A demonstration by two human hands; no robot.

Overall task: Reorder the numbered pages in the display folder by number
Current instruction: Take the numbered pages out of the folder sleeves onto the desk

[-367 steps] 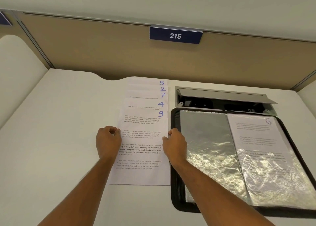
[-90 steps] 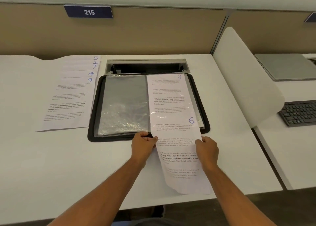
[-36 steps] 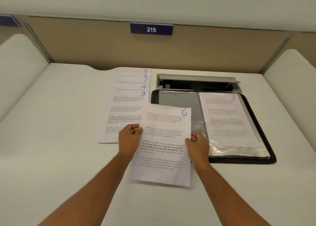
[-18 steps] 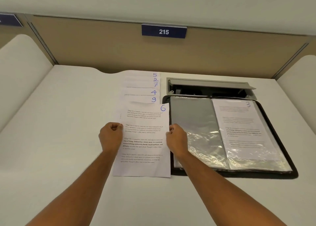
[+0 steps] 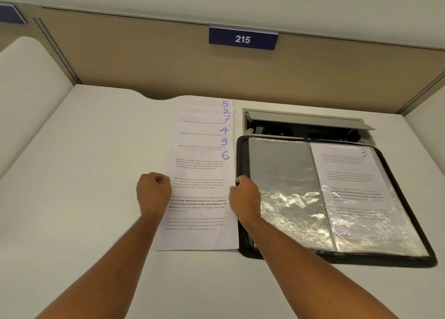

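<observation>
My left hand (image 5: 153, 193) and right hand (image 5: 245, 196), fingers curled, pinch the side edges of the white printed sheet marked 6 (image 5: 201, 198), flat on the white desk (image 5: 79, 174) at frame centre. It tops a fanned stack showing 5, 2, 7, 4, 9 (image 5: 204, 123). The black display folder with clear plastic sleeves (image 5: 337, 198) lies open just right, its right sleeve showing the page marked 3 (image 5: 349, 174).

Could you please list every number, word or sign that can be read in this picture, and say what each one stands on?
"215": blue sign on the partition.
"5", "2", "7", "4", "9": handwritten on the fanned pages on the desk.
"6": handwritten on the front page, whose edges the left hand and right hand pinch.
"3": handwritten on the sleeved page in the display folder.
Printed paragraphs on the pages: mostly too small to read.
</observation>
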